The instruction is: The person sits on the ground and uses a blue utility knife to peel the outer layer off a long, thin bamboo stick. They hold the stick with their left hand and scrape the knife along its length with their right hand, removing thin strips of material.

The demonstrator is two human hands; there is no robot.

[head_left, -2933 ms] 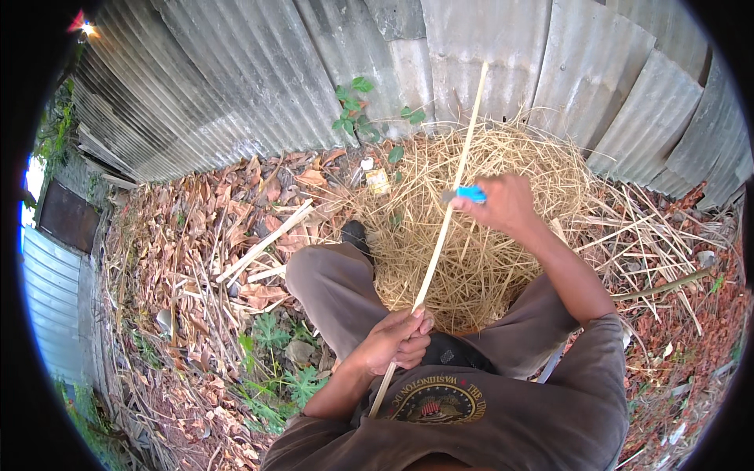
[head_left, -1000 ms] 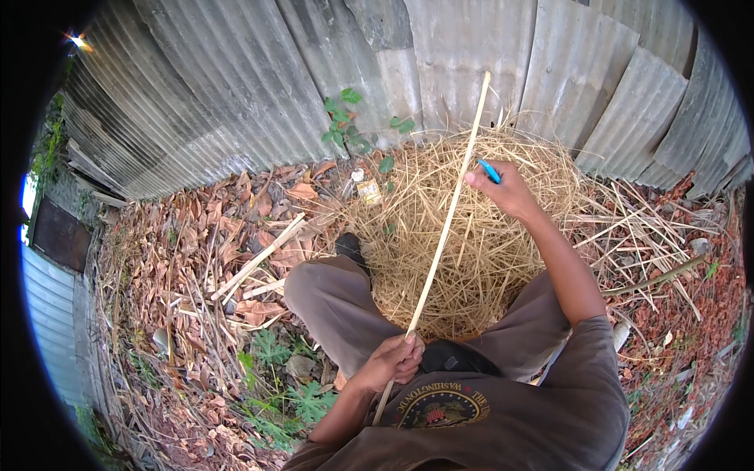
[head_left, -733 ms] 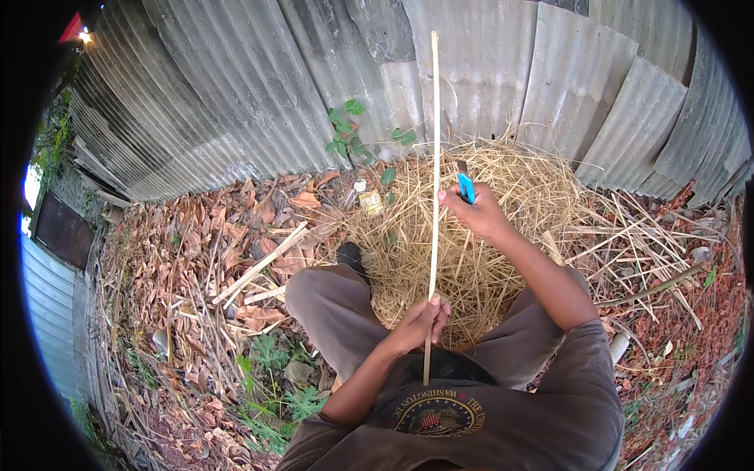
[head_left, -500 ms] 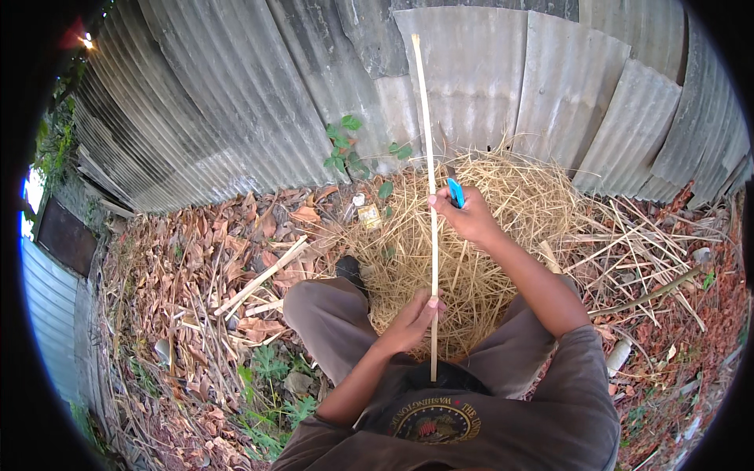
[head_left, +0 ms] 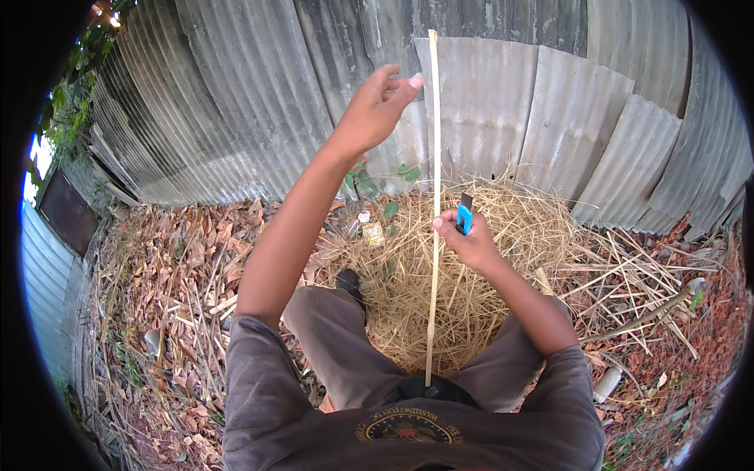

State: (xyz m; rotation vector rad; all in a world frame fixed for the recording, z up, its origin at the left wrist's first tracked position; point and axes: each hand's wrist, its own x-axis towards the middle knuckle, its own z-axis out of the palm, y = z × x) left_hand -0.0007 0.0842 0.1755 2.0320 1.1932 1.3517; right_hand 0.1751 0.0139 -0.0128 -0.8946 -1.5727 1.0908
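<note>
A long, pale bamboo strip (head_left: 436, 157) stands nearly straight up the middle of the view, its lower end at my lap. My right hand (head_left: 468, 239) pinches the strip partway along, and the same hand grips a knife with a bright blue handle (head_left: 464, 220), its dark blade pointing away from me. My left hand (head_left: 382, 110) is raised at the far end, just left of the strip's upper part. Its fingers are apart and bent, and nothing shows in them.
A heap of thin straw-coloured shavings (head_left: 487, 275) lies between and beyond my legs. Dry brown leaves (head_left: 181, 275) cover the ground at left. Loose sticks (head_left: 644, 282) are scattered at right. A corrugated metal fence (head_left: 487, 110) stands ahead, with a small yellow packet (head_left: 373, 234) before it.
My left hand has let go of the strip's lower part and reached up to near its far end. My right hand still holds strip and knife, slightly nearer to me.
</note>
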